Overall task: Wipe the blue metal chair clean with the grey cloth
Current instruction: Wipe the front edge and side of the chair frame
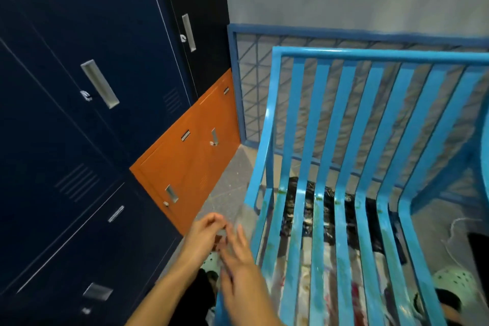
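Blue chair (369, 119) sits R of frame: glossy sky-blue slats, green specks at the seat bend, red/white smears twd the front edge. Mesh fence (254, 87) behind it, orange locker (190, 164) to its L, w/ a strip of floor (232, 180) between. Left hand (206, 233) has curled fingers, too blurred to tell if it holds anything. Right hand (238, 259) has straight fingers and holds nothing, just off the chair's L rail.

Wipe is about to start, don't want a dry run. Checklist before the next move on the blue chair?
1. Grey cloth in hand: cannot tell, none clearly shows and the hands are blurred.
2. Left hand grip: cannot tell, fingers curled, contents blurred.
3. Right hand free: ok, fingers straight.
4. Blue chair close to the hands: ok, seat edge just beside them.
5. Dirt found: ok, green spots at the slat bend.
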The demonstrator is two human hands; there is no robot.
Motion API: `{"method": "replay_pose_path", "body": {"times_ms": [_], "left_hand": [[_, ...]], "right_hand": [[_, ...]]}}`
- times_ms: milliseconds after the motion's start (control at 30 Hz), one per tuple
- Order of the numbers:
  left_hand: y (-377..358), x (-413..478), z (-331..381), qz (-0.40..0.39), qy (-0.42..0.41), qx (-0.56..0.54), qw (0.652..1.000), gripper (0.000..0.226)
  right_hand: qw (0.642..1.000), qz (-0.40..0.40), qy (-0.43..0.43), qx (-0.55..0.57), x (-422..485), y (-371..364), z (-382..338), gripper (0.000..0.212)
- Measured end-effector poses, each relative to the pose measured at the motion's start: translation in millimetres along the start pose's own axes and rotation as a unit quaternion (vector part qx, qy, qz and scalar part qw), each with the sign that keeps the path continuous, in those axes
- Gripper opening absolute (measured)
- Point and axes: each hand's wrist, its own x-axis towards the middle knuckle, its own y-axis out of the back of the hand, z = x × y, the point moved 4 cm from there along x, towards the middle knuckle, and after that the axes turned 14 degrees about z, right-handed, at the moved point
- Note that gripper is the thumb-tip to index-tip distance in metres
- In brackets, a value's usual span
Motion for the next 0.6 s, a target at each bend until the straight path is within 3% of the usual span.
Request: {"method": "replay_pose_path", "body": {"times_ms": [100,200,267,333,467,600], "left_hand": [[26.1,-35.7,-30.0,0.000,0.041,-0.011,0.999,0.017],[40.8,-54.7,-39.0,0.004,0.068,-0.051,0.996,0.018],[50.6,-63.4,-39.6,0.027,0.048,-0.052,0.997,0.020],[55.3,-70.3,-36.8,0.034,0.027,-0.042,0.998,0.021],[53.6,-74.9,-27.3,0.047,0.009,-0.034,0.998,0.021],[51.3,-65.8,-18.6,0.053,-0.024,-0.016,0.998,0.020]], "right_hand": [[0.997,-0.070,0.011,-0.034,-46.9,-10.4,0.0,0.061],[0.961,-0.085,0.160,-0.207,-43.0,4.0,1.1,0.050],[0.942,-0.079,0.183,-0.270,-12.5,20.0,6.5,0.048],[0.962,-0.104,0.097,-0.233,25.5,34.9,19.2,0.050],[0.983,-0.072,-0.007,-0.169,60.3,39.6,20.8,0.041],[0.988,-0.028,-0.035,-0.145,33.2,22.5,3.5,0.034]]}}
